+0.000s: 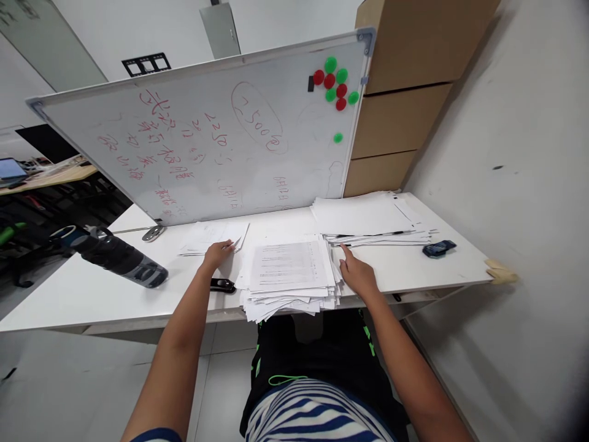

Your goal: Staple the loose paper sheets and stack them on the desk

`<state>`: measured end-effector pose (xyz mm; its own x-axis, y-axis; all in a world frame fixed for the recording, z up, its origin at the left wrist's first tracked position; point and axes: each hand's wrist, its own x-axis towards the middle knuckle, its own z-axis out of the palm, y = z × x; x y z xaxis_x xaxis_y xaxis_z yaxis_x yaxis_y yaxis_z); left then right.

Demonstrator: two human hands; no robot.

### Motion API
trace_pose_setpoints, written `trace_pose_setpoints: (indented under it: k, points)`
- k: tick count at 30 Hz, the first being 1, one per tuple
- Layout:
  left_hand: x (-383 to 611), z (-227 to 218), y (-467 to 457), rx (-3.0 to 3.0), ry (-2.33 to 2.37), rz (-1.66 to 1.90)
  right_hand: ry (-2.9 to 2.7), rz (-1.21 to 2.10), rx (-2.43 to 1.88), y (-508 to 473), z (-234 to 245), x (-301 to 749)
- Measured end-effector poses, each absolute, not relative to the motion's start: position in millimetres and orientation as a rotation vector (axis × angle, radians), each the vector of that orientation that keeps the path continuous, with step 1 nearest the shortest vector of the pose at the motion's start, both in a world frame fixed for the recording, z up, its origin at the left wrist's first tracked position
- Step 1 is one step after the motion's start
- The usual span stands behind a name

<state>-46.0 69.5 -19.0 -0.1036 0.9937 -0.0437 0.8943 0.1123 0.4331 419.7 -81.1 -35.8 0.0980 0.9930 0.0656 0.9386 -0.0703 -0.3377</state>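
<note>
A thick, uneven stack of printed papers (289,273) lies at the front edge of the white table (92,294), right before me. My left hand (217,253) rests on a thin set of sheets (209,236) to the left of the stack, fingers pinched on their near corner. My right hand (356,270) sits at the right edge of the middle stack, index finger stretched toward a third pile of papers (368,218) at the right. A small black object (223,285), perhaps a stapler, lies just beside my left wrist.
A whiteboard (216,135) with red writing and red and green magnets (335,83) leans at the table's back. A dark water bottle (115,255) lies on its side at the left. A blue-black clip (439,248) sits at the right, near the wall. Brown cabinets (400,116) stand behind.
</note>
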Motion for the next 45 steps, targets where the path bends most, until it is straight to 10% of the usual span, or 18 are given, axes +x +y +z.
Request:
trace_pose_setpoints:
  k: [14, 29, 37, 45]
  points:
    - [-28, 28, 37, 2.011, 2.337, 0.5, -1.869, 0.266, -2.069, -81, -35, 420]
    - [75, 153, -97, 2.134, 1.291, 1.725, -1.61, 0.639, -1.083, -108, 40, 373]
    - [102, 138, -103, 2.05, 0.849, 2.036, -1.365, 1.073, -0.887, -114, 84, 344]
    - [111, 68, -75, 1.416, 0.974, 1.344, -1.157, 1.007, -0.971, -101, 62, 332]
